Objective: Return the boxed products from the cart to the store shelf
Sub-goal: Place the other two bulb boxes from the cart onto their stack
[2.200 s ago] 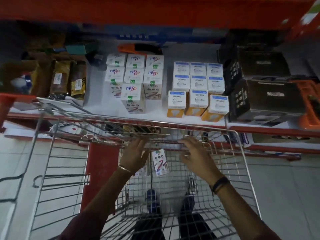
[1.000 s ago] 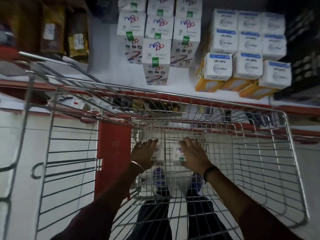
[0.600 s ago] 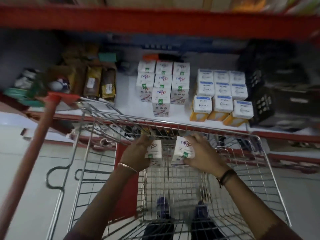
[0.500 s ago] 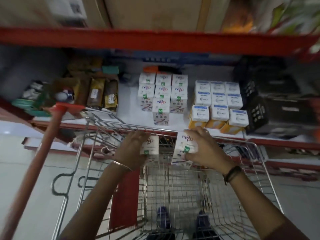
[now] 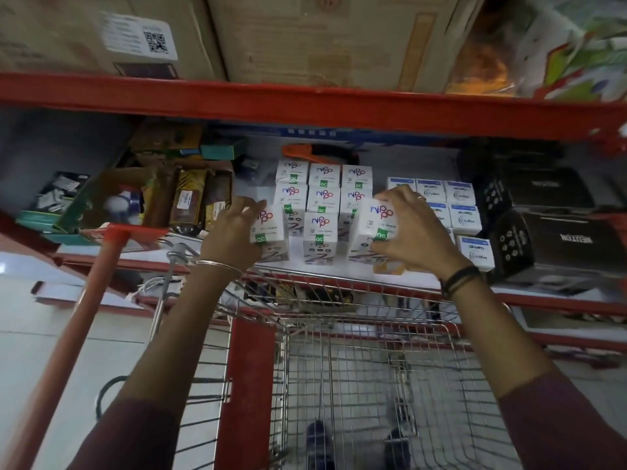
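**Two boxes at the shelf, one per hand**

Two white boxes are being set down on either side of the front box [image 5: 320, 237] of the stack already on the store shelf [image 5: 342, 276].

- Left hand [image 5: 230, 237]: fingers wrapped around the left box [image 5: 269, 232], thumb side hidden. Box sits at the left of the stacked boxes [image 5: 324, 188], base at or just above the shelf; can't tell if it's touching down.
- Right hand [image 5: 412, 232]: fingers closed over the top and near face of the right box [image 5: 375, 232], which is tilted slightly, just right of the front box and in front of the blue-label boxes [image 5: 464, 218].
- Cart [image 5: 373, 368] below looks empty in the visible part of the basket.

Handling, my read: small cardboard cartons, light, stiff enough for a one-hand pinch, but thin walls will dent if squeezed hard. Matte print, not slippery. Contents unknown, so treat as fragile. Best hold is across two opposite side faces near the top. Set the base flat, then slide it back flush with the row.

Risk: knocking over the front box while aligning.
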